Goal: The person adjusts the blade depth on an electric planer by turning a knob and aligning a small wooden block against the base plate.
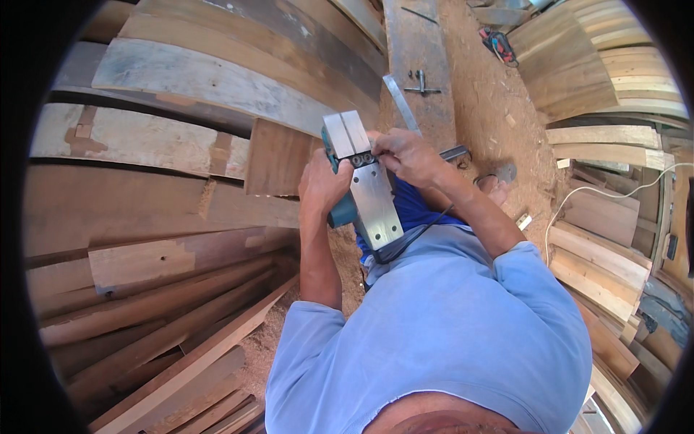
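Person in blue shirt [434, 325], lap below; planer [375, 206] sits upside down on the lap, metal sole up, long plate toward the body, short grooved plate farthest out. Black cord [428, 226] trails off its near end, right side. Left grip [324, 181] wraps the planer's left side, thumb by the cutter drum [361, 159], holding it. Right grip [413, 158] has curled fingers at the drum's right end; can't tell if they pinch a small part. So drum lies between both grips, sole edges on either side.

Left: brown board [278, 158] ends just beside left grip, tight; stacked boards [173, 76] behind it. Right: bare foot [495, 189] on sawdust floor [483, 108], an open strip running ahead. Beyond planer: metal strip [402, 105], T-shaped wrench [423, 90] on long plank [416, 43]. Far right: stacked lumber [600, 278].
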The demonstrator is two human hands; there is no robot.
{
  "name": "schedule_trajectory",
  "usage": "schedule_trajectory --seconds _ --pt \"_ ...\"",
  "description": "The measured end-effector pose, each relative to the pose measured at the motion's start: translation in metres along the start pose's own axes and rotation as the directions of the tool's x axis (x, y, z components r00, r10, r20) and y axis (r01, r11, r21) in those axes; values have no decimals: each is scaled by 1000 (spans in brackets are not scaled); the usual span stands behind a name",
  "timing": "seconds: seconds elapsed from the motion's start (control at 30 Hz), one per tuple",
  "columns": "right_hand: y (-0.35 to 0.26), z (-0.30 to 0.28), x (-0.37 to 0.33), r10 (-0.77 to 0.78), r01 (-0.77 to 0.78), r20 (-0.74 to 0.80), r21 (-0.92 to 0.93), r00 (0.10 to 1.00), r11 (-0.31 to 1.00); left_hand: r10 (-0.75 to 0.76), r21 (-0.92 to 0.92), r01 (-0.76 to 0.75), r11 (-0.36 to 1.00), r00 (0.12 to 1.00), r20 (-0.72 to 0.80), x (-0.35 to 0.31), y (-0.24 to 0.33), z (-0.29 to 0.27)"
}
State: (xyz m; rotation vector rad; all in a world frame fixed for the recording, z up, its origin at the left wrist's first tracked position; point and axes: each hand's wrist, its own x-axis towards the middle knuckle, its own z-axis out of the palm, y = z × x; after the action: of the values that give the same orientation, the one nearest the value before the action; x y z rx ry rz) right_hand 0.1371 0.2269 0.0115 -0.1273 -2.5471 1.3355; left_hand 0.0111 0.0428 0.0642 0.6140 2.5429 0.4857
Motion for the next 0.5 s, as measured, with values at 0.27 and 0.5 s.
schedule_trajectory --seconds 0.27,0.5 --pt "-26 -4 13 127 -101 131 -189 983 977 -37 -10 37 999 999 25 4 -9 2" --pt "-25 4 13 0 37 113 -323 994 946 -28 -49 30 998 999 34 6 -10 2"
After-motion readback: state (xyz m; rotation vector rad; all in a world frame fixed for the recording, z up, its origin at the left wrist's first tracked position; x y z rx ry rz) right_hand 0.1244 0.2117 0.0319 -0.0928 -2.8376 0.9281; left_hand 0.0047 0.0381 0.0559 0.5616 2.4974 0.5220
